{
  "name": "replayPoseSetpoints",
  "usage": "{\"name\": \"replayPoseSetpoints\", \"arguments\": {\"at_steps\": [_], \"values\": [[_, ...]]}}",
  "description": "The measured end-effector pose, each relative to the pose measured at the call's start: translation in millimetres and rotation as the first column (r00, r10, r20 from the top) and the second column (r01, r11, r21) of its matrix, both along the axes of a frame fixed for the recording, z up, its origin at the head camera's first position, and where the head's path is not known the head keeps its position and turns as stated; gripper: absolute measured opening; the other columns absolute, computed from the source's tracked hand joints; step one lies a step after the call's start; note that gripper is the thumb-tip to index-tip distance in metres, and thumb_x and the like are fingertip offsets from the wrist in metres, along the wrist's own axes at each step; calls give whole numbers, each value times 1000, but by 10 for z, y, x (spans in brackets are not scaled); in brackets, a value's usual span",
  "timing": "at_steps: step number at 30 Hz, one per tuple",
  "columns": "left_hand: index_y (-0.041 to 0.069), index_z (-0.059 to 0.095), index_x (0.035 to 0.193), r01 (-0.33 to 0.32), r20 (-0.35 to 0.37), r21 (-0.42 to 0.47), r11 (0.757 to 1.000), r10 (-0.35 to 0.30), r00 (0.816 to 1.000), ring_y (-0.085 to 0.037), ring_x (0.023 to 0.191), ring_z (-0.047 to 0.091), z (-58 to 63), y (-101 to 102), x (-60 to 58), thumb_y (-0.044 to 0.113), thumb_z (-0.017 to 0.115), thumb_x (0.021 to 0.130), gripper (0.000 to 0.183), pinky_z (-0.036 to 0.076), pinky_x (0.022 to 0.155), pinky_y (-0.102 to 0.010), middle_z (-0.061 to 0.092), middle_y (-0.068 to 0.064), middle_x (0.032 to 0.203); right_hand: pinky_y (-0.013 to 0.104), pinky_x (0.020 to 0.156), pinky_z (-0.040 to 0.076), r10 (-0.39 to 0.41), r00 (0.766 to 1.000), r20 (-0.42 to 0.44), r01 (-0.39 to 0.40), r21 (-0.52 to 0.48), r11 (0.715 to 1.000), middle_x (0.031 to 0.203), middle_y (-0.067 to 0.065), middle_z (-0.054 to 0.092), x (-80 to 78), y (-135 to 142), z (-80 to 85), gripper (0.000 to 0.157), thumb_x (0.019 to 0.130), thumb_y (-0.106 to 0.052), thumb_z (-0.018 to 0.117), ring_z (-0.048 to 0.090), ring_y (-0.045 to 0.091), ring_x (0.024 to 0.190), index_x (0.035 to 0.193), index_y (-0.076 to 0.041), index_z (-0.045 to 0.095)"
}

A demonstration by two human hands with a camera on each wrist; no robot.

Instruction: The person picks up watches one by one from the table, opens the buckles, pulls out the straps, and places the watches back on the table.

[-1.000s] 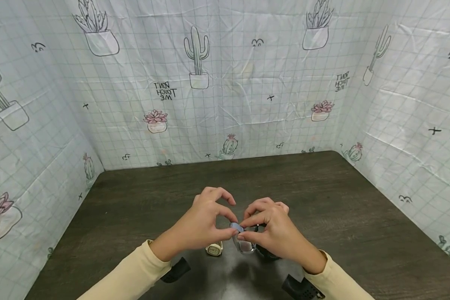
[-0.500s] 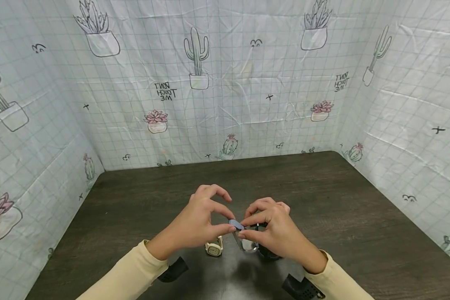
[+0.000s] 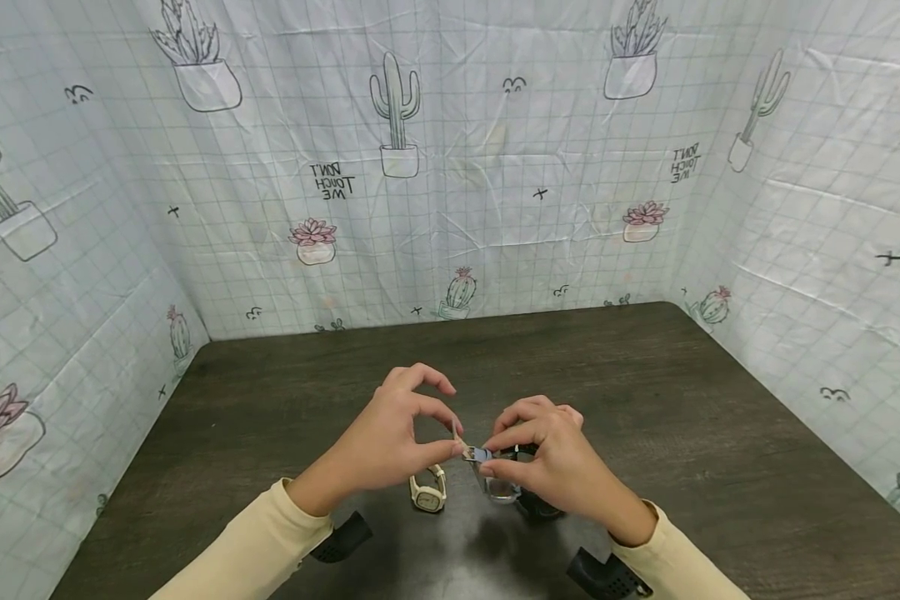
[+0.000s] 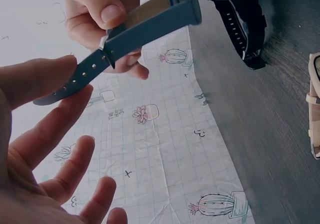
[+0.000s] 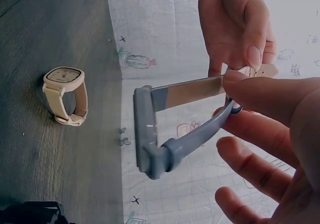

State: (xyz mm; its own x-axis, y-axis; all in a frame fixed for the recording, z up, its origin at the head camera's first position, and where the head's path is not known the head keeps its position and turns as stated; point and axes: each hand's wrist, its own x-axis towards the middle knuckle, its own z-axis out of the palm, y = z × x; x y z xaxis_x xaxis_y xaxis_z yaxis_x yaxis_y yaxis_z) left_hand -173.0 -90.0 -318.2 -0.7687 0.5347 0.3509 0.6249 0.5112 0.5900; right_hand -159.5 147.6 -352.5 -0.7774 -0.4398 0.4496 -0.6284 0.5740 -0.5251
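Printed cloth (image 3: 465, 208) hangs behind and on both sides of the dark bench (image 3: 307, 392), meeting it along its far edge. My hands hold the blue-grey watch (image 3: 502, 492) between them, raised above the bench nearer its front than its far edge. Compared with a second ago, my left hand (image 3: 382, 437) has drawn a little away to the left, the strap (image 4: 150, 31) end has bent up at its fingertips, and the buckle (image 4: 106, 51) now shows in the gap. More of the cream watch (image 3: 427, 498) has come into sight too. My right hand (image 3: 543, 454) has hardly moved.

My left thumb and index finger pinch the holed strap end, the other fingers spread loosely; my right thumb and index finger pinch the strap by the buckle. I can't make out the blue-grey watch's dial, and my right hand partly covers the black watch (image 4: 252, 14) from above. The near edge of the bench is cut off. The cream watch rests on the bench below my left hand, the black one below my right. Dark wood stretches from my fingers to the far edge and both back corners; the side edges lie well apart from my hands.
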Motion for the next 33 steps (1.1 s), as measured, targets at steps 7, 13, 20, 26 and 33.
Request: {"name": "replayPoseSetpoints", "arguments": {"at_steps": [7, 13, 20, 26, 33], "values": [[27, 74, 78, 16, -50, -20, 1000, -17, 999, -25, 125, 38, 5, 40, -6, 24, 80, 81, 7, 32, 101, -58, 53, 7, 118, 43, 79, 19, 10, 999, 42, -11, 27, 1000, 97, -20, 63, -13, -53, -30, 16, 75, -31, 84, 51, 7, 99, 86, -37, 75], [22, 77, 80, 7, -59, -46, 999, -10, 998, -26, 126, 38, 18, 58, -13, 25, 81, 80, 5, 32, 102, -59, 54, 5, 118, 41, 80, 22, 10, 999, 32, -9, -4, 1000, 98, -20, 64, -20, -129, -80, 24, 72, -31, 86, 54, 7, 100, 92, -38, 74], [21, 78, 80, 13, -44, -42, 999, -15, 999, -27, 127, 37, 18, 62, -7, 25, 81, 80, 5, 31, 101, -59, 55, 2, 119, 45, 83, 26, -14, 1000, -18, 12, -101, 995, 96, -19, 63, -24, -236, -112, 23, 71, -26, 87, 54, 7, 97, 89, -34, 76], [21, 77, 79, 3, -47, -33, 999, -5, 999, -27, 127, 38, 16, 57, -5, 25, 81, 80, 6, 32, 101, -58, 55, 5, 118, 41, 84, 37, -31, 999, -10, 29, -157, 987, 98, -17, 63, -16, -264, -131, 23, 69, -25, 88, 55, 6, 97, 85, -33, 74], [20, 78, 79, 4, -51, -37, 999, -6, 999, -27, 126, 38, 12, 53, 0, 26, 82, 79, 7, 32, 99, -58, 55, 5, 117, 26, 72, 47, 45, 995, 88, -26, -214, 976, 101, -13, 63, -42, -257, -154, 19, 72, -27, 86, 56, 7, 98, 83, -32, 72]]}}
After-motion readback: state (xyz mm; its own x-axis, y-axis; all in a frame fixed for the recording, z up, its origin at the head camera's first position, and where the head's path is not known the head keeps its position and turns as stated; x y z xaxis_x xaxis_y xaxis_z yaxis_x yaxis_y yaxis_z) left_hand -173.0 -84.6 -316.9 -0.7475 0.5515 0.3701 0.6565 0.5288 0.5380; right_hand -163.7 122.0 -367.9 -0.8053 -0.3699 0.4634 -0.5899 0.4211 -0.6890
